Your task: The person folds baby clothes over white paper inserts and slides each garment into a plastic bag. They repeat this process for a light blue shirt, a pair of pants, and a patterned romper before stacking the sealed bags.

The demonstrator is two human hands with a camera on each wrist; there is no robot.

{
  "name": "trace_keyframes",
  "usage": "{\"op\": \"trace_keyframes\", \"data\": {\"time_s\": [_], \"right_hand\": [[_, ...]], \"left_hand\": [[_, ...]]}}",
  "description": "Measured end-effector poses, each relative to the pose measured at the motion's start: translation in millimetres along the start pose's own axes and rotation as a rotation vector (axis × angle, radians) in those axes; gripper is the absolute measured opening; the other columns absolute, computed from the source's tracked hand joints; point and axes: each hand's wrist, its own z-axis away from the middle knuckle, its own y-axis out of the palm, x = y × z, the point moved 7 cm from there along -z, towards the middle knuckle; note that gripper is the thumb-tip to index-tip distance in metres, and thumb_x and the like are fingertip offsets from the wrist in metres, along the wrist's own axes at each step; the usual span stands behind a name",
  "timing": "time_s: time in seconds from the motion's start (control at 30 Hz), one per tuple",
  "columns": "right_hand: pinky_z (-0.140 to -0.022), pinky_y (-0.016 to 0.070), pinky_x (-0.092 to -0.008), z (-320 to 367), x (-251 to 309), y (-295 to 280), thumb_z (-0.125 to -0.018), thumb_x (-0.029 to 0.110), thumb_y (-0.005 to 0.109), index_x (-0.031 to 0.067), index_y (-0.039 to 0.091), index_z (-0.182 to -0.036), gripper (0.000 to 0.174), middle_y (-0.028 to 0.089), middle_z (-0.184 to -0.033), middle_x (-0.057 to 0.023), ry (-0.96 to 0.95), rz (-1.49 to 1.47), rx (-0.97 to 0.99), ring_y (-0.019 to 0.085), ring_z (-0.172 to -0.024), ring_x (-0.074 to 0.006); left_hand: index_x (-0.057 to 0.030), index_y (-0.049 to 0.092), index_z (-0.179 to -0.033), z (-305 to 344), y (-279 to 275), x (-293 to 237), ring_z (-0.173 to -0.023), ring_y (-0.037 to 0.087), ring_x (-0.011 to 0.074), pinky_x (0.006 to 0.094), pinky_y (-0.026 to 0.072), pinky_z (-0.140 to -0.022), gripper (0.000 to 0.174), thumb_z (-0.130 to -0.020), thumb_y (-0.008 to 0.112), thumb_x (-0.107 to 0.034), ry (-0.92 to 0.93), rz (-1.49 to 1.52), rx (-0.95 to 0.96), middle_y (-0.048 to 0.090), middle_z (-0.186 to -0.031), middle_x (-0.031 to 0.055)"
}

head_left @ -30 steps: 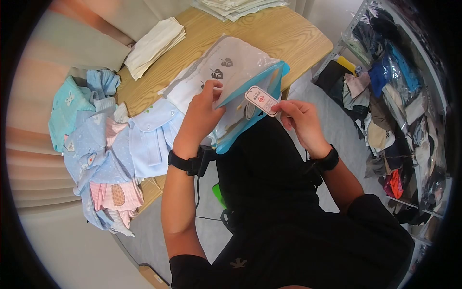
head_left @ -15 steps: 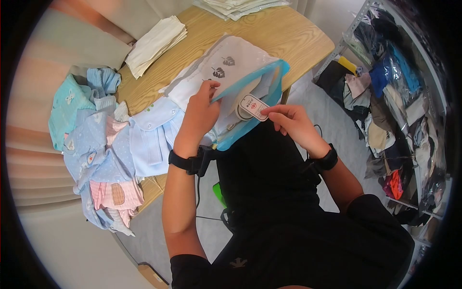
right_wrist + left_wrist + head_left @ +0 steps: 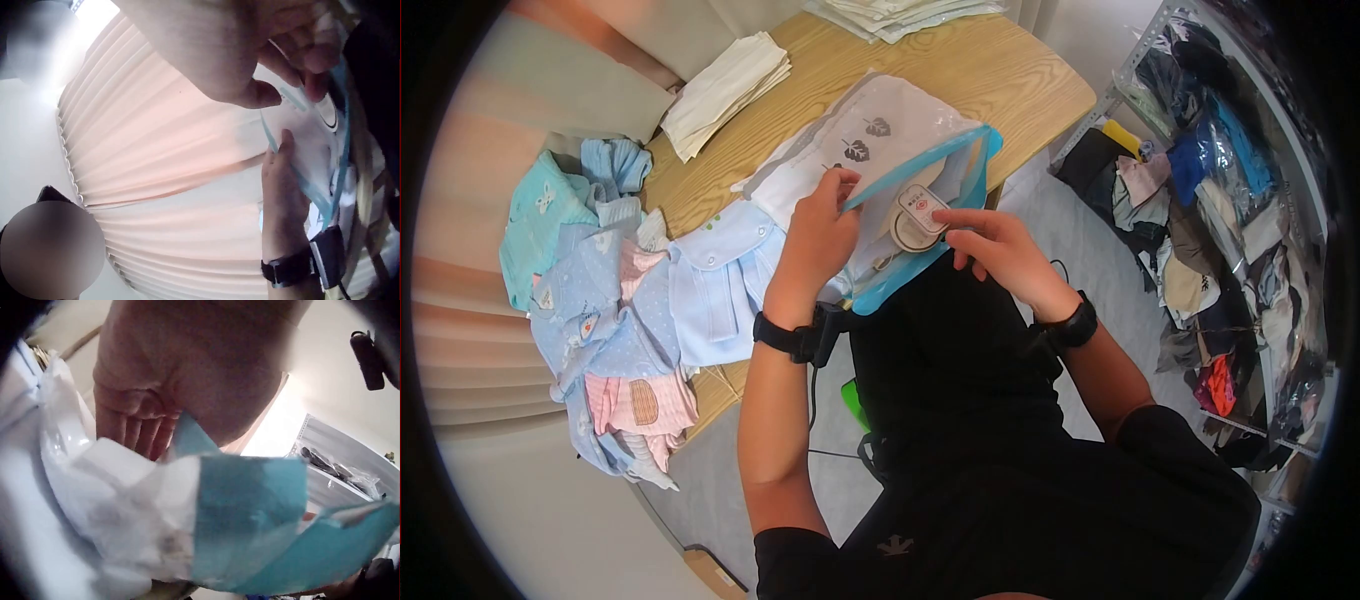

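A frosted plastic bag (image 3: 910, 105) with dark leaf prints and a blue-edged mouth lies at the table's near edge, its mouth spread toward the person. My left hand (image 3: 825, 235) grips the upper edge of that mouth; the blue strip (image 3: 250, 512) runs out from under the palm in the left wrist view. Inside the mouth, a small white hang tag (image 3: 918, 203) with red and black print lies over a round-edged pale piece (image 3: 912, 240). At the tag's near end, my right hand (image 3: 1010, 255) touches it with an outstretched index finger, thumb apart.
Left of the bag lies a folded light-blue baby garment (image 3: 720, 280), beside a heap of blue, teal and pink baby clothes (image 3: 610, 300). White folded cloths (image 3: 725, 90) and more flat packs (image 3: 900, 15) sit at the back. A shelf (image 3: 1210, 200) crammed with bagged clothes stands right.
The right hand has brought the hang tag leftward into the bag's mouth, and its thumb has come away from the tag. The left hand keeps its grip on the bag's edge.
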Motion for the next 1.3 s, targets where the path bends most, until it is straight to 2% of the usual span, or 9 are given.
{"op": "trace_keyframes", "data": {"time_s": [0.27,0.37,0.47,0.57,0.67,0.77,0.97,1.07,1.3], "right_hand": [[-0.054,0.0424,-0.0217,-28.4,-5.5,5.1,-0.094,0.026,0.063,-0.0001,0.064,-0.131,0.045,0.067,-0.082,-0.0052,0.015,-0.069,0.059,0.058,-0.068,-0.0079],[-0.057,0.0464,-0.0254,-34.5,-0.1,10.4,-0.093,0.022,0.064,-0.004,0.061,-0.133,0.048,0.066,-0.08,-0.0065,0.017,-0.097,0.052,0.06,-0.07,-0.0098],[-0.063,0.0511,-0.0313,-41.6,2.7,13.0,-0.089,0.015,0.066,-0.0037,0.059,-0.133,0.048,0.069,-0.091,-0.0119,-0.078,0.112,0.044,0.065,-0.073,-0.0164],[-0.07,0.0541,-0.0372,-42.2,14.6,13.9,-0.086,0.009,0.069,-0.0015,0.061,-0.125,0.041,0.067,-0.104,-0.0148,-0.477,0.319,-0.132,0.068,-0.075,-0.0257],[-0.072,0.0546,-0.0391,-38.0,11.4,9.2,-0.086,0.007,0.07,0.0023,0.064,-0.115,0.03,0.063,-0.113,-0.0151,-0.417,0.435,-0.294,0.068,-0.079,-0.0315],[-0.077,0.0542,-0.0406,-24.1,14.5,7.9,-0.084,0.008,0.071,0.0039,0.065,-0.11,0.026,0.062,-0.111,-0.0137,-0.43,0.623,-0.378,0.067,-0.092,-0.0312],[-0.106,0.0408,-0.0495,-4.6,15.5,32.0,-0.079,0.017,0.074,0.0075,0.065,-0.116,0.038,0.06,-0.127,-0.0097,-0.789,0.967,-0.198,0.053,-0.124,-0.0319],[-0.111,0.0355,-0.0519,-1.0,20.1,38.3,-0.081,0.019,0.073,0.0074,0.064,-0.121,0.042,0.06,-0.13,-0.0097,-0.789,1.141,-0.199,0.052,-0.126,-0.0316],[-0.106,0.0396,-0.0497,-23.3,11.6,21.6,-0.081,0.015,0.072,0.0077,0.065,-0.113,0.034,0.064,-0.118,-0.0106,-0.736,1.03,-0.359,0.055,-0.118,-0.0328]], "left_hand": [[0.0001,0.06,-0.117,7.0,3.6,-26.6,-0.107,0.066,0.0414,0.0399,0.0509,-0.092,0.027,-0.09,0.057,-0.001,0.096,-0.121,0.003,0.069,-0.109,0.0261],[0.0003,0.061,-0.114,9.9,3.6,-35.1,-0.099,0.065,0.0455,0.0422,0.0512,-0.085,0.024,-0.091,0.058,-0.004,0.102,-0.161,-0.002,0.068,-0.102,0.0277],[0.0004,0.062,-0.112,14.7,5.9,-49.1,-0.094,0.064,0.0475,0.0435,0.0509,-0.081,0.022,-0.091,0.058,-0.006,0.066,-0.131,0.031,0.068,-0.097,0.0282],[0.0001,0.062,-0.112,16.3,7.7,-50.1,-0.093,0.063,0.0478,0.0434,0.0509,-0.08,0.021,-0.092,0.058,-0.006,0.069,-0.131,0.038,0.067,-0.095,0.0282],[0.0,0.062,-0.112,16.7,10.5,-45.4,-0.093,0.063,0.0476,0.0432,0.051,-0.08,0.021,-0.092,0.058,-0.006,0.099,-0.149,0.023,0.067,-0.095,0.0282],[0.0003,0.062,-0.111,19.0,8.4,-46.7,-0.093,0.063,0.0475,0.0433,0.0511,-0.08,0.021,-0.092,0.057,-0.006,0.115,-0.132,0.015,0.067,-0.095,0.0285],[0.0006,0.062,-0.113,19.8,7.0,-49.5,-0.095,0.063,0.0476,0.0433,0.0513,-0.08,0.023,-0.092,0.057,-0.006,0.102,-0.127,0.026,0.067,-0.096,0.0292],[0.0002,0.063,-0.115,21.8,2.9,-50.9,-0.094,0.063,0.0478,0.0434,0.0513,-0.08,0.024,-0.092,0.057,-0.006,0.098,-0.13,0.01,0.067,-0.096,0.0293],[-0.0003,0.064,-0.116,24.6,1.8,-57.4,-0.091,0.064,0.047,0.0431,0.0513,-0.079,0.025,-0.093,0.058,-0.007,0.127,-0.144,0.024,0.067,-0.095,0.0284]]}}
